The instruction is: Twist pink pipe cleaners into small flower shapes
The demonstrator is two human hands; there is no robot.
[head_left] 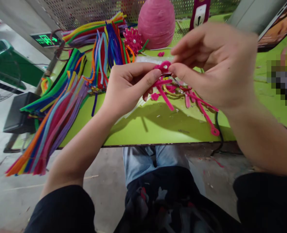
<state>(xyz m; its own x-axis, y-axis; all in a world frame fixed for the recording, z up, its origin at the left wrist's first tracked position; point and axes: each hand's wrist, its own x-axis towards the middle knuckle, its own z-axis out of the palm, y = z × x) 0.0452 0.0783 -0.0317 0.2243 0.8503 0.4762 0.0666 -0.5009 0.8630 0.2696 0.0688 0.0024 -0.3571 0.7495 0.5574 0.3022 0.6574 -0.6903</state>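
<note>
My left hand point(127, 85) pinches a bright pink pipe cleaner point(166, 102) between thumb and fingers, its straight end slanting down over the table. At the top it is bent into small loops. From the other side, my right hand point(213, 64) grips the looped part by thumb and finger, with its upper fingers loosely curled and slightly blurred. Just behind and below lies a tool with dark red handles point(184, 88), partly hidden by my hands. More pink pipe cleaner pieces lie around it, one with a coiled end point(215, 131).
Bundles of coloured pipe cleaners point(58, 119) lie on the left of the green table point(133, 136), some overhanging its front edge. Behind stand a pink wrapped vase shape point(156, 24) and a pink flower point(133, 40). A black cable point(218, 129) hangs over the edge at right.
</note>
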